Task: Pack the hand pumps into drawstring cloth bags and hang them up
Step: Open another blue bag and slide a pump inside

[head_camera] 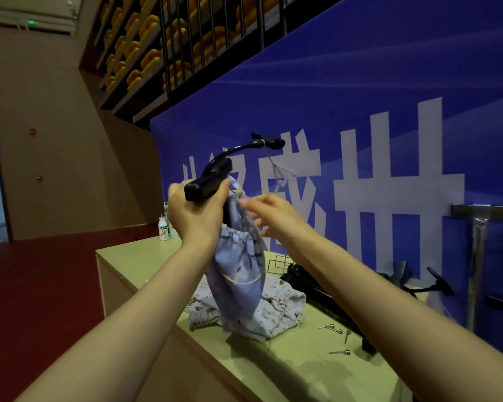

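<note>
Blue banner (pixel 360 82) fills the room's backdrop; tan table (pixel 145 256) below carries spare bags (pixel 282 309) and pumps at four o'clock. Pump (pixel 206 184), half inside the bag (pixel 238 274), is held mid-frame. Left hand (pixel 196 216) is clenched round its handle; right hand (pixel 273 216) pinches the bag mouth (hose protrudes). Risk: hose snags the drawstring, preventing closure.

Blue banner (pixel 360 97): large white characters, partly hidden. Bottle (pixel 163 227): "AD".
</note>
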### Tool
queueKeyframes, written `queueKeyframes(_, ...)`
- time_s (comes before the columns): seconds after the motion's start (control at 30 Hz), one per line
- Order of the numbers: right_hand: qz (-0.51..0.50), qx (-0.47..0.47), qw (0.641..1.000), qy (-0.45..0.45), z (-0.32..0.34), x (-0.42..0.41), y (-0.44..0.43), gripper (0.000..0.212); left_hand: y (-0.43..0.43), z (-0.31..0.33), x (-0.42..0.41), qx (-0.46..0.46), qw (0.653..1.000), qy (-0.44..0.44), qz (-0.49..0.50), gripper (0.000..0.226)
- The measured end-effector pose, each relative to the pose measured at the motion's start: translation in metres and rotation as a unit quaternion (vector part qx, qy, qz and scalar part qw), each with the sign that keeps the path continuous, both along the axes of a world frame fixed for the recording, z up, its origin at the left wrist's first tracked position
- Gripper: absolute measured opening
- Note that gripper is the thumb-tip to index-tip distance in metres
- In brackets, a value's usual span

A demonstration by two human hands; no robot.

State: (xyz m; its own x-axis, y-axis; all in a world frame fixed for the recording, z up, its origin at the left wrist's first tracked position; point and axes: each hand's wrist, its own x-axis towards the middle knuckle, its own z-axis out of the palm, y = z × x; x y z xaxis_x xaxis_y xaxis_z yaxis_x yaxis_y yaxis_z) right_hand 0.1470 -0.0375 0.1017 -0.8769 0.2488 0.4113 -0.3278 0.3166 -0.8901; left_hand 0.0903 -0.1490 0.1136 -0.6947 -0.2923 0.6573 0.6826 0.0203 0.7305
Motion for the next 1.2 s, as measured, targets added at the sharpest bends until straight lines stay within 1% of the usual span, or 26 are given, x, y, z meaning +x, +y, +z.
queueKeyframes(0.03, 0.000, 0.025, 1.000, -0.016, -0.005, 0.001, 0.000, 0.026, -0.001, 0.002, 0.004, -0.013, 1.000, 0.004, 0.010, 0.041)
queueKeyframes(0.07, -0.003, 0.044, 0.999, -0.025, -0.009, 0.003, 0.000, 0.026, -0.001, 0.004, 0.009, -0.020, 1.000, 0.004, 0.014, 0.042)
queueKeyframes(0.1, -0.012, 0.049, 0.999, -0.020, -0.011, 0.005, 0.001, 0.019, -0.001, 0.006, 0.013, -0.017, 1.000, 0.004, 0.007, 0.041)
queueKeyframes(0.13, -0.028, 0.036, 0.999, -0.001, -0.011, 0.008, 0.003, 0.012, 0.001, 0.008, 0.015, -0.009, 1.000, -0.003, -0.014, 0.038)
queueKeyframes(0.17, -0.050, 0.010, 0.999, 0.020, -0.010, 0.011, 0.007, 0.010, 0.002, 0.009, 0.016, -0.005, 0.999, -0.020, -0.044, 0.038)
queueKeyframes(0.2, -0.072, -0.023, 0.996, 0.044, -0.006, 0.013, 0.013, 0.014, 0.004, 0.011, 0.019, -0.015, 0.997, -0.040, -0.072, 0.044)
queueKeyframes(0.23, -0.090, -0.054, 0.992, 0.068, -0.002, 0.017, 0.020, 0.018, 0.006, 0.012, 0.022, -0.040, 0.994, -0.051, -0.089, 0.052)
queueKeyframes(0.3, -0.106, -0.099, 0.983, 0.114, 0.009, 0.027, 0.034, 0.022, 0.012, 0.015, 0.028, -0.105, 0.986, -0.048, -0.119, 0.051)
queueKeyframes(0.37, -0.105, -0.143, 0.971, 0.158, 0.020, 0.041, 0.047, 0.025, 0.023, 0.020, 0.043, -0.167, 0.967, -0.043, -0.185, 0.042)
queueKeyframes(0.43, -0.108, -0.173, 0.960, 0.190, 0.032, 0.057, 0.060, 0.028, 0.038, 0.030, 0.066, -0.193, 0.944, -0.043, -0.265, 0.015)
queueKeyframes(0.47, -0.111, -0.182, 0.956, 0.201, 0.038, 0.064, 0.064, 0.030, 0.044, 0.037, 0.078, -0.182, 0.933, -0.056, -0.306, 0.013)
queueKeyframes(0.53, -0.133, -0.195, 0.948, 0.212, 0.047, 0.083, 0.078, 0.030, 0.058, 0.050, 0.108, -0.117, 0.902, -0.102, -0.402, 0.022)
queueKeyframes(0.57, -0.149, -0.197, 0.946, 0.210, 0.050, 0.093, 0.087, 0.028, 0.066, 0.055, 0.118, -0.082, 0.880, -0.133, -0.448, 0.022)
queueKeyframes(0.63, -0.170, -0.194, 0.947, 0.192, 0.053, 0.114, 0.106, 0.025, 0.080, 0.058, 0.134, -0.047, 0.842, -0.176, -0.507, 0.027)
queueKeyframes(0.67, -0.178, -0.189, 0.948, 0.183, 0.053, 0.128, 0.117, 0.025, 0.091, 0.056, 0.142, -0.058, 0.829, -0.189, -0.523, 0.034)
queueKeyframes(0.7, -0.186, -0.181, 0.951, 0.170, 0.051, 0.140, 0.127, 0.027, 0.102, 0.052, 0.149, -0.083, 0.825, -0.196, -0.524, 0.038)
queueKeyframes(0.77, -0.211, -0.160, 0.957, 0.118, 0.045, 0.164, 0.146, 0.030, 0.128, 0.039, 0.159, -0.127, 0.824, -0.210, -0.512, 0.037)
queueKeyframes(0.8, -0.229, -0.147, 0.958, 0.085, 0.040, 0.176, 0.153, 0.030, 0.141, 0.031, 0.163, -0.136, 0.816, -0.224, -0.516, 0.036)
queueKeyframes(0.87, -0.274, -0.134, 0.952, 0.037, 0.032, 0.203, 0.170, 0.030, 0.169, 0.016, 0.178, -0.147, 0.785, -0.251, -0.547, 0.032)
queueKeyframes(0.9, -0.295, -0.136, 0.945, 0.032, 0.029, 0.217, 0.180, 0.029, 0.184, 0.009, 0.186, -0.153, 0.770, -0.255, -0.564, 0.029)
queueKeyframes(0.97, -0.320, -0.139, 0.935, 0.059, 0.024, 0.246, 0.196, 0.025, 0.213, -0.005, 0.204, -0.168, 0.748, -0.252, -0.590, 0.028)
queueKeyframes(1.03, -0.331, -0.110, 0.935, 0.069, 0.021, 0.272, 0.209, 0.020, 0.240, -0.019, 0.221, -0.194, 0.734, -0.240, -0.604, 0.030)
queueKeyframes(1.13, -0.363, -0.037, 0.931, 0.008, 0.010, 0.293, 0.230, 0.021, 0.270, -0.043, 0.232, -0.265, 0.739, -0.192, -0.589, 0.034)
queueKeyframes(1.2, -0.377, -0.034, 0.926, -0.005, 0.005, 0.305, 0.250, 0.016, 0.293, -0.062, 0.237, -0.309, 0.726, -0.184, -0.585, 0.037)
